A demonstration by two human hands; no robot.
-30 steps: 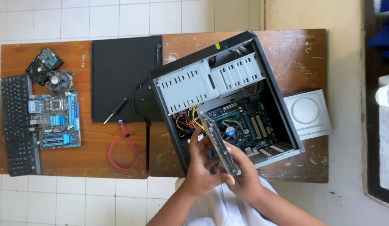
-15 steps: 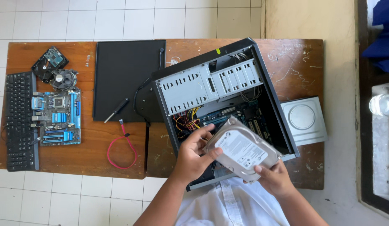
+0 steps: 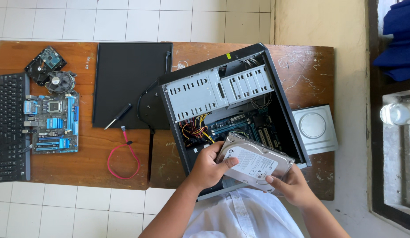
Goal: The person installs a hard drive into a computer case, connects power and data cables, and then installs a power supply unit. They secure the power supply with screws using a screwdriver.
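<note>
Left edge of the desk (image 3: 169, 176): black keyboard (image 3: 10, 128), blue motherboard (image 3: 53, 123), a loose cooler fan (image 3: 60, 81) and a second bare drive (image 3: 44, 66) above it. None of these are in our hands.

Next over: black side panel (image 3: 125, 83) lying flat, a screwdriver (image 3: 119, 116) on its lower edge, and a red data cable (image 3: 123, 156) looped on the wood just below.

Centre: the open PC case (image 3: 222, 88) lies on its side, drive cage up top, board and bundled wires below.

Our left hand (image 3: 207, 166) grips the hard drive (image 3: 255, 162) at its left end, thumb on the label face, fingers curled under. Our right hand (image 3: 293, 187) pinches the lower right corner, thumb on top. The drive is held label up and slightly tilted, over the case's lower opening, clear of the desk.

Handling call: the drive looks like a rigid metal block, dense for its size, with smooth faces that could slip. We judge it shock-sensitive, so no drops or knocks against the case frame. Best hold is by the side edges with both hands, as now; we'd keep fingers off the underside circuit board, which we can't see from here.

Far right: a grey optical drive (image 3: 315, 128) sits on the desk beside the case.
</note>
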